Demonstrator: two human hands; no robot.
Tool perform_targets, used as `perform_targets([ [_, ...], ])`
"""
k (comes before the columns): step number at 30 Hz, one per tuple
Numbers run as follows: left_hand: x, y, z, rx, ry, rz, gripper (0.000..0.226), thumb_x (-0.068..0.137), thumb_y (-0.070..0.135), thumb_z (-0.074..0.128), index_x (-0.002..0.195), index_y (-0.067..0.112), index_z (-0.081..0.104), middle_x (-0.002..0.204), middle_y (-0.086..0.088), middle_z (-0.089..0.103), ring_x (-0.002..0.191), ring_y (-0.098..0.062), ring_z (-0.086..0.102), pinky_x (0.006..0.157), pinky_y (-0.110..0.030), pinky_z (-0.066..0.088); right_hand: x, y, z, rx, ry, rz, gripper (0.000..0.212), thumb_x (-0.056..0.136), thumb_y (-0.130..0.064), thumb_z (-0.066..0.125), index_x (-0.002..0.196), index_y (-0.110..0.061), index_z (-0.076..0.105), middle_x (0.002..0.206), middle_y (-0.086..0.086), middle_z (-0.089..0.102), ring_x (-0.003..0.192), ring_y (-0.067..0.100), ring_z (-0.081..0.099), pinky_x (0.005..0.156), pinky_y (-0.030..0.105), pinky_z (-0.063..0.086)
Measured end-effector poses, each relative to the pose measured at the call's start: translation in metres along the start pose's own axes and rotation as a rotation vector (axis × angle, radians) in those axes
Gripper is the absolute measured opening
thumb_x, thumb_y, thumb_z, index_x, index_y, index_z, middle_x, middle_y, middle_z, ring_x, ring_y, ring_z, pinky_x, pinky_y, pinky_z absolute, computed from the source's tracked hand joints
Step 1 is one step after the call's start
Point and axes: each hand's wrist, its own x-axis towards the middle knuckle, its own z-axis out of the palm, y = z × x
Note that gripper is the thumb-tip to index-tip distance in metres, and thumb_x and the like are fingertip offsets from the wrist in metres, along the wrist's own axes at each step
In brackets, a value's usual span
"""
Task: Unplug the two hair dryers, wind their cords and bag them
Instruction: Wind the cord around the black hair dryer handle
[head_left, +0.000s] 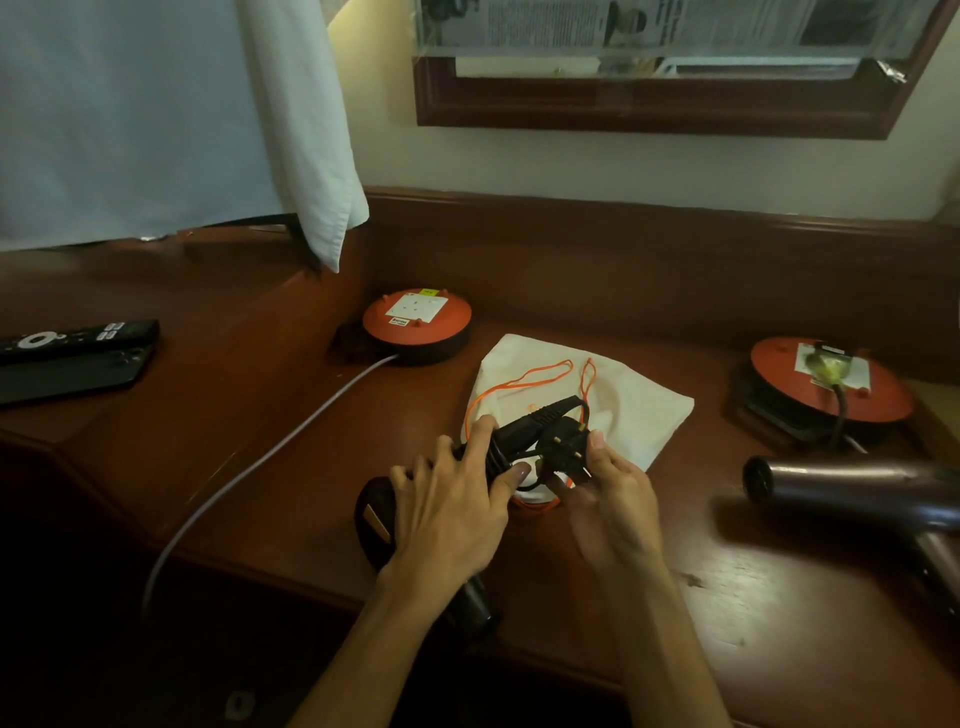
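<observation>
The left hand (452, 504) holds the black hair dryer (379, 519) by its wound cord while the right hand (608, 488) pinches the plug (563, 441), just above the white bag (623, 405), ready to tuck it in.

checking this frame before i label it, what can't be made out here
- Black hair dryer, head view: the left hand covers most of its body.
- Second hair dryer: cut off by the right edge; its handle runs out of frame.
- Its plug on the right cord reel: blurred, so how firmly it sits is unclear.
- Labels on the left cord reel: too small to read.
</observation>
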Motion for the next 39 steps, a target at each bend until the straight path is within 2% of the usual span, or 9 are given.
perform_targets([
  [6, 0.003, 0.005, -0.002, -0.086, -0.032, 0.001, 0.06, 0.096, 0.072, 0.027, 0.148, 0.046, 0.016, 0.132, -0.001, 0.053, 0.12, -0.027, 0.055, 0.104, -0.053, 0.034, 0.001, -0.004, -0.002, 0.045, -0.029, -0.021, 0.033, 0.104, -0.019, 0.044, 0.108, 0.002, 0.069, 0.104, 0.014, 0.077, 0.103, 0.026, 0.072, 0.085, 0.04, 0.055],
  [12, 0.0, 0.013, -0.007, -0.19, -0.038, -0.004, 0.054, 0.096, 0.072, 0.029, 0.143, 0.047, 0.021, 0.131, -0.001, 0.055, 0.119, -0.028, 0.058, 0.106, -0.057, 0.033, 0.004, -0.012, -0.001, 0.043, -0.067, -0.052, 0.034, 0.105, -0.019, 0.041, 0.103, 0.003, 0.068, 0.096, 0.012, 0.079, 0.093, 0.022, 0.075, 0.075, 0.033, 0.062],
  [17, 0.001, 0.015, -0.008, -0.235, -0.035, -0.011, 0.052, 0.096, 0.071, 0.03, 0.14, 0.046, 0.023, 0.128, 0.0, 0.057, 0.116, -0.028, 0.058, 0.103, -0.056, 0.035, 0.005, -0.013, 0.0, 0.035, -0.077, -0.063, 0.035, 0.104, -0.021, 0.043, 0.105, 0.003, 0.068, 0.099, 0.013, 0.078, 0.1, 0.024, 0.073, 0.087, 0.039, 0.056],
  [23, 0.006, 0.012, -0.006, -0.275, -0.039, -0.008, 0.052, 0.095, 0.071, 0.035, 0.14, 0.046, 0.025, 0.128, 0.001, 0.061, 0.115, -0.029, 0.06, 0.1, -0.054, 0.039, 0.006, -0.008, 0.002, 0.113, -0.113, -0.024, 0.04, 0.098, -0.029, 0.047, 0.108, 0.004, 0.067, 0.104, 0.018, 0.075, 0.1, 0.028, 0.073, 0.084, 0.039, 0.06],
  [26, 0.005, 0.008, -0.009, -0.32, -0.061, 0.02, 0.052, 0.096, 0.07, 0.035, 0.142, 0.047, 0.024, 0.134, 0.004, 0.059, 0.12, -0.026, 0.058, 0.103, -0.054, 0.037, 0.006, -0.008, 0.001, 0.1, -0.148, -0.043, 0.044, 0.091, -0.031, 0.05, 0.111, 0.004, 0.067, 0.111, 0.02, 0.074, 0.107, 0.029, 0.071, 0.095, 0.042, 0.058],
  [30, 0.003, 0.005, -0.011, -0.36, -0.08, 0.062, 0.048, 0.097, 0.069, 0.036, 0.138, 0.048, 0.026, 0.133, 0.005, 0.06, 0.118, -0.024, 0.059, 0.103, -0.055, 0.039, 0.007, -0.006, -0.003, 0.107, -0.197, -0.063, 0.042, 0.094, -0.028, 0.046, 0.115, 0.0, 0.069, 0.121, 0.019, 0.071, 0.116, 0.027, 0.066, 0.103, 0.037, 0.052],
  [33, 0.004, 0.004, -0.015, -0.403, -0.116, 0.078, 0.047, 0.095, 0.072, 0.037, 0.135, 0.048, 0.029, 0.126, 0.005, 0.062, 0.114, -0.025, 0.06, 0.1, -0.057, 0.043, 0.009, -0.007, -0.007, 0.065, -0.244, -0.095, 0.038, 0.096, -0.025, 0.045, 0.103, -0.009, 0.079, 0.117, 0.016, 0.072, 0.113, 0.024, 0.067, 0.094, 0.029, 0.056],
  [35, 0.005, 0.003, -0.016, -0.43, -0.135, 0.086, 0.047, 0.095, 0.07, 0.039, 0.135, 0.046, 0.031, 0.125, 0.006, 0.063, 0.112, -0.023, 0.061, 0.098, -0.053, 0.045, 0.011, -0.01, -0.008, 0.02, -0.273, -0.117, 0.039, 0.097, -0.023, 0.043, 0.1, -0.013, 0.081, 0.114, 0.012, 0.074, 0.114, 0.023, 0.067, 0.093, 0.026, 0.056],
  [39, 0.006, 0.003, -0.018, -0.496, -0.135, 0.113, 0.045, 0.098, 0.063, 0.044, 0.136, 0.04, 0.036, 0.121, 0.008, 0.064, 0.104, -0.014, 0.06, 0.079, -0.029, 0.042, 0.013, -0.014, -0.003, -0.02, -0.343, -0.164, 0.04, 0.1, -0.021, 0.041, 0.104, -0.012, 0.08, 0.115, 0.013, 0.073, 0.117, 0.026, 0.065, 0.095, 0.029, 0.054],
])
